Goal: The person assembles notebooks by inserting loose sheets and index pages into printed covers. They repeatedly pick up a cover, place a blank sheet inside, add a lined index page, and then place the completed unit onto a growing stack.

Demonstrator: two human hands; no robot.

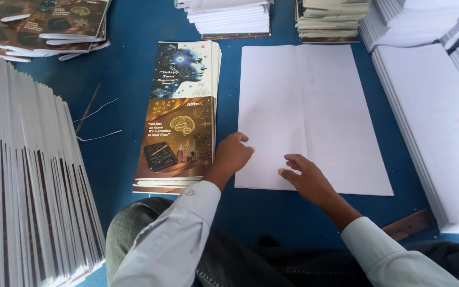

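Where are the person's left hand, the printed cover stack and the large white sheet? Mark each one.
left hand (233, 154), head view, on the knuckles.
printed cover stack (179, 122), head view, middle of the top cover.
large white sheet (304, 101), head view, bare centre.

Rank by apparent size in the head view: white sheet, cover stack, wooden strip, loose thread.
1. white sheet, largest by far.
2. cover stack, narrower, similar length.
3. wooden strip and loose thread: both small and thin; the strip is partly hidden by the sleeve, so I can't rank them.
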